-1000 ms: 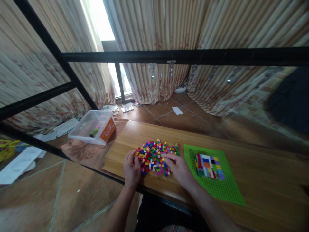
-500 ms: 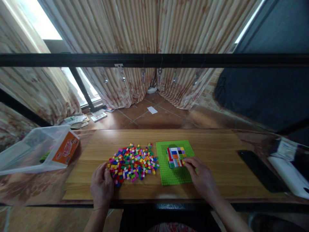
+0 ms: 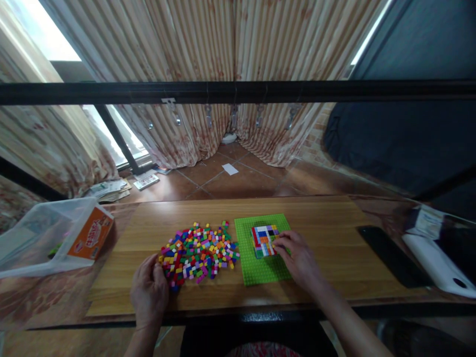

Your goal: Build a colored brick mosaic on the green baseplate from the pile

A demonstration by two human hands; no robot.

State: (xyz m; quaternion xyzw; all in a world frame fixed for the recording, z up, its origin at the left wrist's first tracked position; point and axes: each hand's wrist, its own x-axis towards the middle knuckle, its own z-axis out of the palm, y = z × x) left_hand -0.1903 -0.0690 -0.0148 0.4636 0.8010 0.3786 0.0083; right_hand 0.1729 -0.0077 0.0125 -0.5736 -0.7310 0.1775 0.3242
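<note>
A block of multicoloured toy bricks (image 3: 265, 241) stands on the green studded baseplate (image 3: 247, 273). At its right edge is my right hand (image 3: 299, 260), thumb and forefinger pinched on a small brick that looks yellow; the fingers partly hide it. My left hand (image 3: 149, 287) rests at the left edge of a spread pile of loose bricks (image 3: 201, 253). Its fingers are curled, with a yellow brick (image 3: 161, 259) showing at the thumb and forefinger tips.
A clear plastic bin (image 3: 52, 235) with an orange label stands left of the wooden board (image 3: 316, 213). To the right lie a dark flat slab (image 3: 394, 255) and a white object (image 3: 439, 267). A black rail (image 3: 327, 91) crosses beyond the table.
The whole view has shifted slightly, moving the table things left. My right hand stays at the block's right edge, its fingers a little farther up. My left hand remains beside the pile.
</note>
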